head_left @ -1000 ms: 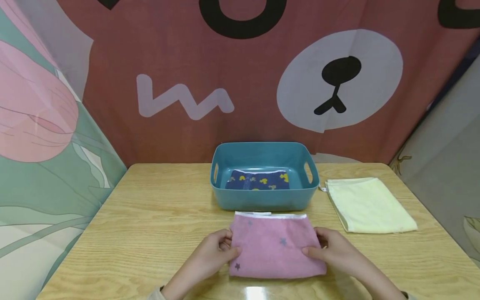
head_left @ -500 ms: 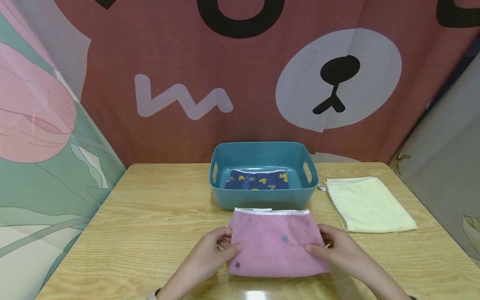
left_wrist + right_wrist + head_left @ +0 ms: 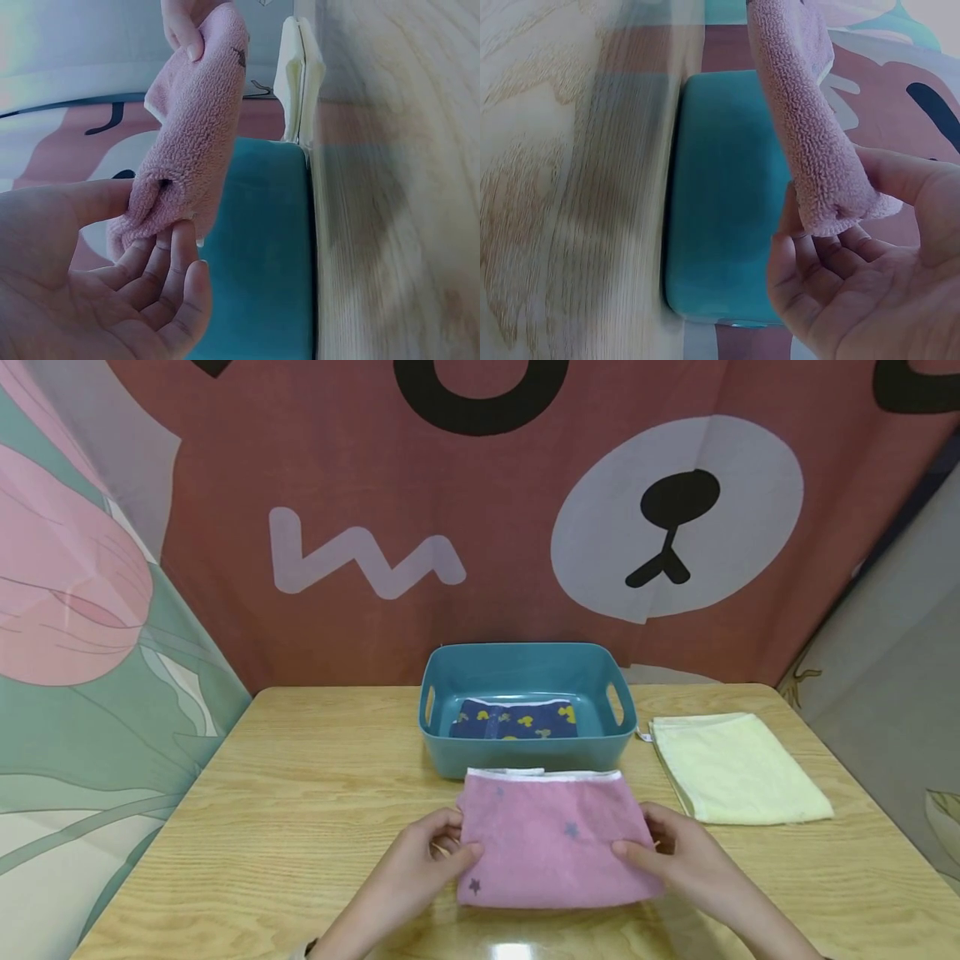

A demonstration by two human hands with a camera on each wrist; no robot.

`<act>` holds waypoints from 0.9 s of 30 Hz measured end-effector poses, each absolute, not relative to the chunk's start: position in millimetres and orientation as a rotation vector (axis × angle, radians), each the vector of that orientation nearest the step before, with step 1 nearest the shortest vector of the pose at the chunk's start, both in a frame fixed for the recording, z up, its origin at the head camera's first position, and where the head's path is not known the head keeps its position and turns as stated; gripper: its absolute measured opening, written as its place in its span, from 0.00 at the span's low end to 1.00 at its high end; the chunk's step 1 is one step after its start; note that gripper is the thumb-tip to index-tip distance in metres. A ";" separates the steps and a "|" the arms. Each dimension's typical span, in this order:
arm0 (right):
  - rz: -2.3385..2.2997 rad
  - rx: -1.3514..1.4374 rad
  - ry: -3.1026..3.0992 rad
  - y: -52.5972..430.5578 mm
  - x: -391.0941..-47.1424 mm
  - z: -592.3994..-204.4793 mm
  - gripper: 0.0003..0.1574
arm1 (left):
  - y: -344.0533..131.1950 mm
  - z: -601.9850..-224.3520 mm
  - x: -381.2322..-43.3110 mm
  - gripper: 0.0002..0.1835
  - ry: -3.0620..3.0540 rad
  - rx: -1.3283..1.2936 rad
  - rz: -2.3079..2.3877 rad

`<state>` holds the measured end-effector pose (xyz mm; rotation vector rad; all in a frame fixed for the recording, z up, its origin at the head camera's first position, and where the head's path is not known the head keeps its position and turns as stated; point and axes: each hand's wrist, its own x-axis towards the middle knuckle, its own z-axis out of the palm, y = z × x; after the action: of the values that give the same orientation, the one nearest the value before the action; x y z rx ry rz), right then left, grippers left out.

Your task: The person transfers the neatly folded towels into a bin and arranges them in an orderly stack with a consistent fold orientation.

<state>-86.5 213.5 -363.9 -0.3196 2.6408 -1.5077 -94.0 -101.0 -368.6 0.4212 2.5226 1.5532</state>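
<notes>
Pinching one folded pink towel (image 3: 555, 864) by its two sides, the left hand (image 3: 420, 862) and right hand (image 3: 686, 860) hold it above one wooden table (image 3: 300, 802), at the lower centre of the frame, thumbs on the near face. Three cloths show in all: this one, one navy cloth (image 3: 517, 720) inside a single teal bin (image 3: 532, 762) (two handle slots, one per end), and one pale yellow towel (image 3: 738, 768) at right. The bin's front wall stands just beyond the pink towel and hides the navy cloth's near edge. Printed fabric (image 3: 360, 627) hangs along the table's far edge; bare wood stretches across the lower left.
</notes>
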 end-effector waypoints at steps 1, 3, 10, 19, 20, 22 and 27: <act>-1.512 -0.308 2.638 213.2 -86.2 -363.2 0.25 | -101.1 -368.0 -93.8 0.15 2.520 0.419 1.558; -1.520 -0.274 2.630 212.3 -85.7 -361.8 0.26 | -101.3 -366.5 -93.4 0.15 2.517 0.413 1.568; -1.501 -0.162 2.647 209.9 -83.9 -357.5 0.27 | -101.1 -362.4 -92.6 0.14 2.525 0.392 1.582; -1.539 -0.130 2.678 206.1 -80.0 -352.8 0.26 | -101.2 -358.9 -92.6 0.15 2.501 0.376 1.645; -1.545 -0.128 2.679 205.8 -79.7 -352.7 0.26 | -101.4 -358.6 -92.5 0.15 2.500 0.376 1.651; -1.557 -0.123 2.682 205.0 -79.2 -352.6 0.26 | -101.6 -358.2 -92.6 0.15 2.500 0.380 1.662; -1.568 -0.106 2.708 203.2 -78.0 -352.3 0.25 | -101.7 -357.6 -92.6 0.14 2.509 0.386 1.684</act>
<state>-78.0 203.2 -352.3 -0.1056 2.7085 -1.5675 -92.6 -101.7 -357.6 0.3859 2.5094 1.6841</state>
